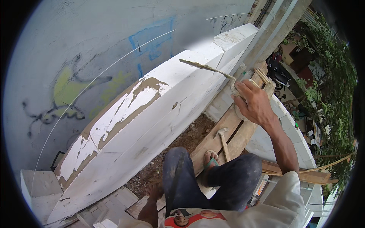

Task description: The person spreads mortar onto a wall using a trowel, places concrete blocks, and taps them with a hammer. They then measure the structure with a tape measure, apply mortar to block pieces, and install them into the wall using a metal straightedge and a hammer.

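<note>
My right hand (255, 102) is closed round the handle of a trowel (201, 66), held over the block wall at the upper middle. The blade appears nearly edge-on and is coated with grey mortar. Below it runs a low wall of white blocks (167, 110), with a joint between blocks near the blade's right. Wet mortar (125, 123) lies in uneven streaks along the left part of the wall's top, with white block showing through. Low at the lower left, my left hand (154, 191) hangs beside my knee, its fingers apart and holding nothing.
A claw hammer (223, 143) lies on the wooden planks (205, 142) by my sandalled foot. A taut white string (95, 78) crosses before the grey painted wall (87, 41). Dirt (152, 173) fills the gap between planks and blocks. Leafy branches (330, 95) stand at right.
</note>
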The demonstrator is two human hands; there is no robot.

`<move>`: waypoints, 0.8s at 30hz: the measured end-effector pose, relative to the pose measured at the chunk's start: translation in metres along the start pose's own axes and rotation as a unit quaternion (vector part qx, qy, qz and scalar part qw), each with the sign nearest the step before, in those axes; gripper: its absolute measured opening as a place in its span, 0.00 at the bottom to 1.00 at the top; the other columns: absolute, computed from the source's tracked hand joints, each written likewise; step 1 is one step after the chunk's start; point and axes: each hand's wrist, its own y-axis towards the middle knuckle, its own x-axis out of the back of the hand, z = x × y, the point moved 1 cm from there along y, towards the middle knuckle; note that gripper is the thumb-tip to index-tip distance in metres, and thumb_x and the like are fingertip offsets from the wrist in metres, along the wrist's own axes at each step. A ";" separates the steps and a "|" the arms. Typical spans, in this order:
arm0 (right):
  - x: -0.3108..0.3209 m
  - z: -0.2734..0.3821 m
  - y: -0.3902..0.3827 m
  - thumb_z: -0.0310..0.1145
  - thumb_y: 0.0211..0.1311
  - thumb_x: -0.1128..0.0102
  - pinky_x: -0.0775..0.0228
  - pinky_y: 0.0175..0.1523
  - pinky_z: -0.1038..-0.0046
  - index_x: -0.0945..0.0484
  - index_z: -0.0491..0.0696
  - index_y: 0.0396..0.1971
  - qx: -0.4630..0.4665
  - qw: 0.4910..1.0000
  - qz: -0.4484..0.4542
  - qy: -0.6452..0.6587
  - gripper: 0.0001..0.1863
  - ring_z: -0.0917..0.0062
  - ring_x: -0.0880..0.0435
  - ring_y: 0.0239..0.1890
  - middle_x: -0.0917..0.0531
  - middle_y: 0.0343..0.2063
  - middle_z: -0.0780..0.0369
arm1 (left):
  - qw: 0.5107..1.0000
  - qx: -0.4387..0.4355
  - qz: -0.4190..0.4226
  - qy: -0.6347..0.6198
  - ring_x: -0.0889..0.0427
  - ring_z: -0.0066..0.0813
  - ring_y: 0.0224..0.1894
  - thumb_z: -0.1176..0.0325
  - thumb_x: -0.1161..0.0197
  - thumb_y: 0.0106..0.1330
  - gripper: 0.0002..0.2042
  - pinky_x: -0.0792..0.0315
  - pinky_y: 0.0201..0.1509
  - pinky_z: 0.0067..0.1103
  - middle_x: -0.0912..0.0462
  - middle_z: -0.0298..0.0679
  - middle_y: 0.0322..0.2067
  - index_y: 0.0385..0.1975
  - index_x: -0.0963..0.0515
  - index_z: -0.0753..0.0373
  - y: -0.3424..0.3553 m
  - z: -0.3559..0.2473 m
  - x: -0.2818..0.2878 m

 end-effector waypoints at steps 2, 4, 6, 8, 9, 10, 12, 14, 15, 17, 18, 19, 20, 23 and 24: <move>0.000 0.041 0.039 0.29 0.65 0.34 0.17 0.39 0.61 0.18 0.40 0.51 0.017 1.000 0.011 -0.020 0.16 0.63 0.12 0.39 0.18 0.42 0.56 | 0.998 -0.039 -0.049 0.014 0.50 0.65 0.79 0.44 0.25 0.63 0.44 0.56 0.77 0.62 0.45 0.52 0.76 0.77 0.39 0.49 0.008 0.027 -0.001; -0.014 0.062 0.060 0.25 0.63 0.37 0.14 0.40 0.62 0.18 0.38 0.50 0.086 0.992 0.022 -0.086 0.16 0.63 0.12 0.39 0.19 0.40 0.56 | 0.998 -0.041 -0.038 0.003 0.49 0.64 0.78 0.44 0.25 0.63 0.45 0.56 0.77 0.62 0.44 0.52 0.76 0.77 0.39 0.49 0.013 0.005 -0.025; -0.027 0.074 0.073 0.24 0.62 0.38 0.14 0.40 0.63 0.18 0.36 0.50 0.118 0.984 0.043 -0.130 0.16 0.62 0.12 0.40 0.19 0.40 0.56 | 0.999 -0.035 -0.034 -0.002 0.48 0.64 0.78 0.43 0.24 0.62 0.45 0.56 0.77 0.62 0.44 0.52 0.75 0.77 0.39 0.49 0.019 0.002 -0.044; -0.027 0.077 0.088 0.22 0.62 0.39 0.13 0.41 0.63 0.19 0.35 0.50 0.143 0.977 0.035 -0.154 0.17 0.61 0.12 0.40 0.18 0.41 0.55 | 0.991 -0.084 -0.084 0.056 0.46 0.64 0.77 0.43 0.23 0.61 0.47 0.57 0.77 0.61 0.44 0.52 0.75 0.78 0.40 0.48 0.030 0.031 -0.034; -0.029 0.060 0.084 0.23 0.62 0.40 0.13 0.41 0.62 0.19 0.35 0.49 0.098 0.976 0.047 -0.186 0.16 0.60 0.12 0.41 0.18 0.41 0.55 | 0.991 -0.092 -0.079 0.058 0.46 0.64 0.77 0.43 0.23 0.61 0.47 0.57 0.77 0.61 0.44 0.52 0.75 0.78 0.40 0.48 0.041 0.021 -0.037; -0.033 0.056 0.085 0.23 0.62 0.40 0.13 0.41 0.61 0.19 0.34 0.49 0.062 0.975 0.052 -0.205 0.16 0.59 0.12 0.41 0.18 0.41 0.55 | 0.990 -0.085 -0.088 0.068 0.46 0.63 0.77 0.44 0.24 0.62 0.46 0.57 0.77 0.60 0.43 0.52 0.75 0.78 0.41 0.48 0.040 0.029 -0.038; -0.041 0.039 0.086 0.24 0.63 0.40 0.13 0.42 0.60 0.19 0.35 0.50 0.019 0.982 0.032 -0.187 0.16 0.59 0.12 0.42 0.18 0.41 0.55 | 0.990 -0.072 -0.095 0.081 0.46 0.63 0.76 0.44 0.24 0.63 0.46 0.56 0.77 0.60 0.42 0.52 0.74 0.78 0.41 0.48 0.031 0.043 -0.036; -0.054 0.024 0.076 0.24 0.65 0.39 0.14 0.45 0.57 0.19 0.36 0.57 -0.054 0.988 -0.006 -0.148 0.20 0.56 0.12 0.44 0.17 0.44 0.53 | 0.993 -0.043 -0.085 0.074 0.46 0.62 0.77 0.47 0.26 0.65 0.43 0.57 0.78 0.59 0.42 0.50 0.74 0.78 0.41 0.47 0.028 0.040 -0.028; -0.065 0.020 0.063 0.24 0.65 0.39 0.14 0.45 0.57 0.19 0.36 0.57 -0.052 0.985 0.005 -0.164 0.20 0.56 0.12 0.44 0.17 0.44 0.53 | 0.994 -0.057 -0.073 0.065 0.46 0.62 0.77 0.47 0.26 0.65 0.43 0.57 0.78 0.59 0.42 0.50 0.74 0.78 0.41 0.47 0.027 0.013 -0.035; -0.089 0.017 0.023 0.24 0.65 0.35 0.16 0.46 0.56 0.22 0.38 0.63 -0.095 0.994 0.011 -0.047 0.25 0.56 0.13 0.45 0.18 0.45 0.53 | 1.000 -0.015 -0.021 -0.010 0.46 0.62 0.77 0.52 0.29 0.67 0.40 0.59 0.78 0.58 0.41 0.49 0.73 0.77 0.40 0.46 0.015 -0.022 -0.042; -0.109 0.022 0.003 0.24 0.64 0.33 0.17 0.46 0.56 0.22 0.39 0.63 -0.047 0.999 -0.021 -0.018 0.26 0.57 0.14 0.45 0.19 0.45 0.54 | 1.000 -0.011 -0.022 -0.004 0.46 0.62 0.77 0.52 0.29 0.67 0.40 0.59 0.78 0.58 0.41 0.49 0.73 0.77 0.40 0.46 0.011 -0.018 -0.034; -0.124 0.032 -0.012 0.23 0.63 0.32 0.17 0.45 0.57 0.23 0.39 0.64 0.003 0.998 -0.061 0.013 0.28 0.57 0.15 0.44 0.20 0.44 0.55 | 0.999 -0.019 -0.035 -0.003 0.47 0.62 0.77 0.54 0.29 0.68 0.39 0.60 0.79 0.57 0.42 0.49 0.74 0.77 0.40 0.46 0.011 -0.007 -0.026; -0.134 0.037 -0.028 0.23 0.63 0.31 0.18 0.45 0.57 0.22 0.40 0.63 0.035 0.996 -0.072 0.034 0.27 0.58 0.15 0.44 0.20 0.43 0.55 | 0.999 -0.028 -0.046 -0.001 0.47 0.61 0.77 0.56 0.30 0.69 0.38 0.61 0.79 0.57 0.42 0.49 0.74 0.77 0.40 0.46 0.012 0.002 -0.017; -0.127 0.046 -0.062 0.22 0.63 0.31 0.18 0.44 0.59 0.21 0.41 0.60 0.058 0.994 -0.062 0.075 0.24 0.58 0.16 0.42 0.21 0.41 0.56 | 0.992 -0.057 -0.081 0.073 0.47 0.62 0.77 0.58 0.32 0.70 0.36 0.59 0.79 0.57 0.43 0.51 0.75 0.77 0.39 0.46 0.012 0.044 0.012; -0.121 0.037 -0.085 0.21 0.62 0.31 0.18 0.44 0.59 0.20 0.42 0.58 0.054 0.996 -0.010 0.066 0.22 0.57 0.16 0.42 0.20 0.40 0.55 | 0.992 -0.071 -0.064 0.077 0.47 0.62 0.77 0.58 0.32 0.70 0.36 0.59 0.79 0.57 0.43 0.51 0.75 0.77 0.39 0.46 0.007 0.026 0.006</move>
